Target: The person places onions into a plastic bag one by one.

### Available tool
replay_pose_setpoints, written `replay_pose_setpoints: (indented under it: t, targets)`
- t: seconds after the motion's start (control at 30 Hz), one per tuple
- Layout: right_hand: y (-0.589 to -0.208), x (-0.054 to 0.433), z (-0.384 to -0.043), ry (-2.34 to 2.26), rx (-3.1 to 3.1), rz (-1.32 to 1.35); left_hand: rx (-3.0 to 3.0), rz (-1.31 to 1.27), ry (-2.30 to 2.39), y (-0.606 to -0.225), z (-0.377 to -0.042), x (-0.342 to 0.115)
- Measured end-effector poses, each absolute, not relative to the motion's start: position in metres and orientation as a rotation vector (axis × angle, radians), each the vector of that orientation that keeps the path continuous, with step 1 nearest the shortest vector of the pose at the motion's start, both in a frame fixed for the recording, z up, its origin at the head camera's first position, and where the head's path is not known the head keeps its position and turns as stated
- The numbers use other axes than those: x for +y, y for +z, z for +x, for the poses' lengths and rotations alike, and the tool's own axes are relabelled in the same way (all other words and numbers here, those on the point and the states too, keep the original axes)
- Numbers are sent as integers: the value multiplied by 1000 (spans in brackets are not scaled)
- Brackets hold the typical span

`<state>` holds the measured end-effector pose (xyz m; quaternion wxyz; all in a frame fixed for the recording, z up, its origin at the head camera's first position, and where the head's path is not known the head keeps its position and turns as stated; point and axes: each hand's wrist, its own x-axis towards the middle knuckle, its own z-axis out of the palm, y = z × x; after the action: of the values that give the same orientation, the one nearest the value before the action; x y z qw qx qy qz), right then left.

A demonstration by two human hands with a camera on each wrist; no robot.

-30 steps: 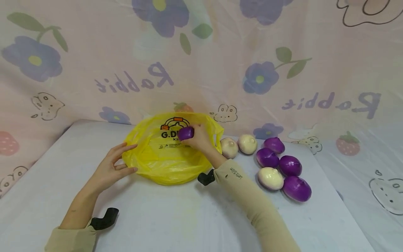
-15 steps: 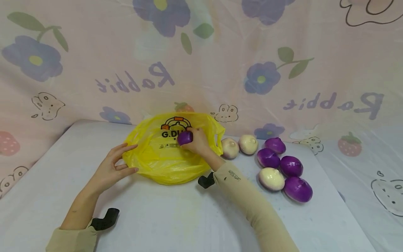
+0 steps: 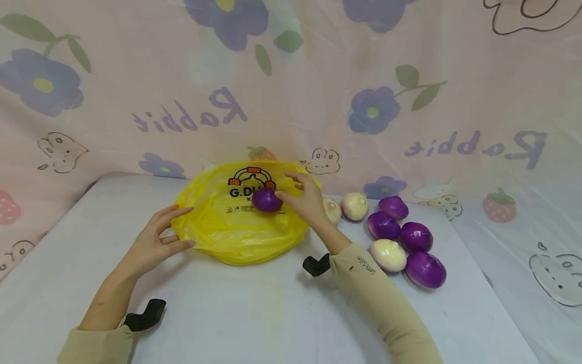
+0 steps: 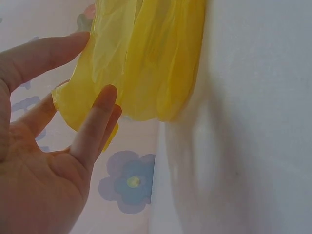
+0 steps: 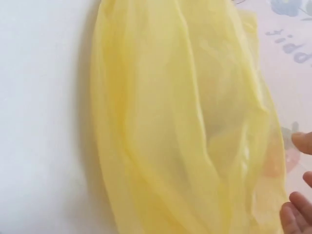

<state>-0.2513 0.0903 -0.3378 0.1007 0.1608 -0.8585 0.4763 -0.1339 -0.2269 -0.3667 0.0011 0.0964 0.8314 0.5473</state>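
A yellow plastic bag [image 3: 218,237] lies with its mouth spread wide, printed lettering on its inner far side. My left hand [image 3: 152,245] is at its left edge, thumb and fingers spread; in the left wrist view the fingertips [image 4: 105,97] touch the thin plastic. A shiny purple onion [image 3: 267,200] shows within the bag's mouth, in front of the print. Just right of it is my right hand [image 3: 309,202], fingers apart, thumb tip close at the onion's side. In the right wrist view the bag's outside [image 5: 161,122] fills the middle, and only the fingertips [image 5: 295,214] show.
Right of the bag, a pale onion [image 3: 355,206] and another partly behind the right hand sit on the white table [image 3: 254,313]. Several purple onions [image 3: 426,270] and one more pale onion [image 3: 388,255] cluster farther right. A printed curtain [image 3: 291,101] hangs behind.
My right hand has let go of the purple onion and drawn back to the right, fingers spreading. The onion now shows whole inside the bag's mouth. The left hand keeps its place at the bag.
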Motion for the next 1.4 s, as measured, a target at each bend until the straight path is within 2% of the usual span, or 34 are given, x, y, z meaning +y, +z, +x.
replay_pose_setpoints:
  t: [0.87, 1.4]
  targets:
    - [-343, 154, -241, 1485, -2404, 263, 2635, 255, 1650, -367, -136, -227]
    - [-376, 176, -243, 1683, -2444, -23, 2649, 291, 1654, -371, -134, -228]
